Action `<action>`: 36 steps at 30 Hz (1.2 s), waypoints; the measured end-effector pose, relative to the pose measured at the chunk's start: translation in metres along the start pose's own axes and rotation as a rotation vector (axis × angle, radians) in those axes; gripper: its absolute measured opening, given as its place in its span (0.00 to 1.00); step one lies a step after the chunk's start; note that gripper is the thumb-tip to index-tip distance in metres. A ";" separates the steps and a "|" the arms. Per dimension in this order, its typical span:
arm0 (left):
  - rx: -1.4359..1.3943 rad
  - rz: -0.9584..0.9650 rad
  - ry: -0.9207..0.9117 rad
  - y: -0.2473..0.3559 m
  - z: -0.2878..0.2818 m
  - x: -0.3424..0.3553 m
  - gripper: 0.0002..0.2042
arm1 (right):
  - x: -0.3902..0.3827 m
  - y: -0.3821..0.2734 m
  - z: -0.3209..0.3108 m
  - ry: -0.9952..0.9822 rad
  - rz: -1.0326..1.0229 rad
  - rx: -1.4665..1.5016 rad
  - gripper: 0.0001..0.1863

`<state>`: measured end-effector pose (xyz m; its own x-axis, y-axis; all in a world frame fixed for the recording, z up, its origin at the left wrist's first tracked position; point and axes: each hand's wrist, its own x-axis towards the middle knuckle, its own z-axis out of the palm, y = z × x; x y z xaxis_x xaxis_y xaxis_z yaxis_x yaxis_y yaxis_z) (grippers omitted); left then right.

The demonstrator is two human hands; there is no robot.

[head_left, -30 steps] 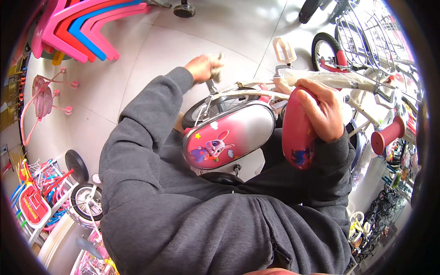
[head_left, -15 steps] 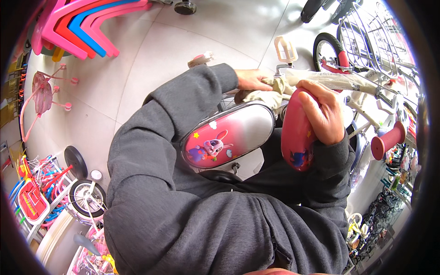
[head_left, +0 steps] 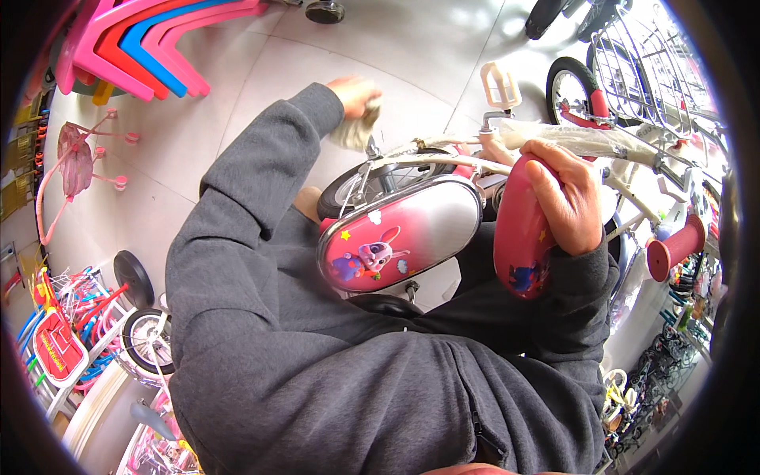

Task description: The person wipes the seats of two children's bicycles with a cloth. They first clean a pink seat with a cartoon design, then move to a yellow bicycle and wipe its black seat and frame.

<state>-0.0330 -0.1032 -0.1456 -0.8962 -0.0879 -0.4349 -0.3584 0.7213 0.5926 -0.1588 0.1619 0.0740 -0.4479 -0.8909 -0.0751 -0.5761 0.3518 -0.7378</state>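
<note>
A beige cloth [head_left: 356, 133] is bunched in my left hand [head_left: 354, 95], whose fingers are closed round it above the floor, by the rear end of a small child's bicycle. My right hand [head_left: 571, 202] grips the bicycle's pink saddle [head_left: 518, 229] from above, thumb along its side. Between my arms shows the chain guard [head_left: 404, 233], pink fading to silver, with a cartoon rabbit on it. Behind it are the white frame tube [head_left: 443, 158] and part of a spoked wheel [head_left: 336, 190]. A pale pedal [head_left: 500, 85] sticks up on the far side.
Stacked pink, red and blue plastic pieces [head_left: 150, 55] stand at far left. A pink wheeled frame [head_left: 77, 162] is below them. Wire baskets [head_left: 633, 71] and another small wheel [head_left: 571, 91] stand at far right. A red spool-shaped piece [head_left: 677, 247] is near my right arm.
My left hand has moved left and away from the bicycle's frame with the cloth, uncovering the tube and wheel. My right hand stays on the saddle.
</note>
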 end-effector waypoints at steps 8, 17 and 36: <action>-0.445 0.247 0.323 0.079 0.075 0.086 0.22 | 0.005 0.000 0.002 -0.003 -0.002 -0.018 0.15; 0.151 0.151 -0.131 0.064 0.067 0.057 0.10 | 0.000 0.000 -0.001 -0.011 0.002 -0.042 0.15; -0.366 -0.097 0.143 0.034 -0.019 -0.022 0.15 | 0.002 0.010 0.004 0.078 -0.126 -0.096 0.14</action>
<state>-0.0303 -0.0893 -0.1030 -0.8717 -0.2570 -0.4173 -0.4895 0.4150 0.7669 -0.1629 0.1625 0.0637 -0.4176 -0.9060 0.0688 -0.6917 0.2679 -0.6707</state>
